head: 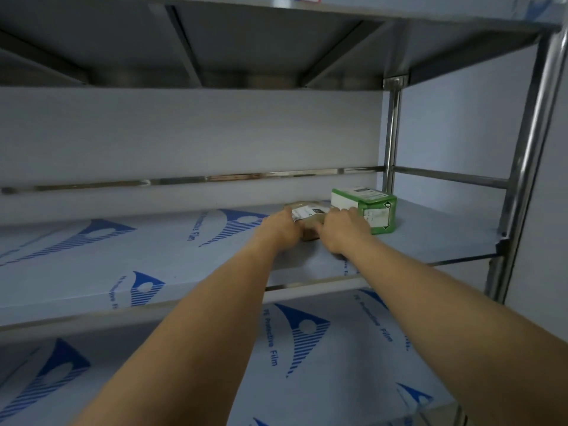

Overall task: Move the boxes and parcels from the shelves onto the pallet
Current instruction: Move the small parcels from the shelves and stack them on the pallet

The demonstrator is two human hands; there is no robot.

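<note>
Here my two hands are stretched out over the middle shelf (153, 265) of a steel rack, both on the same small parcel (309, 216). It is a flat brownish packet with a white label on top, lying on the shelf toward its back right part. My left hand (281, 230) grips the parcel's left end, fingers curled round its edge, and my right hand (344, 230) grips its right end the same way, so the parcel sits between them with only its middle and the label showing. Whether it is lifted or rests on the shelf I cannot tell.

Just beside my right hand, to its right and a little further back, stands a green and white box (372, 210), upright on the same shelf; my knuckles cover its lower left corner, and I cannot tell whether they touch it. The shelf wears a pale protective film printed with blue logos, and the lower shelf (307, 364) under my forearms has the same film. A thin steel rail (184, 179) runs along the back of the rack, and a shiny upright post (528, 167) stands at the right front corner.
</note>
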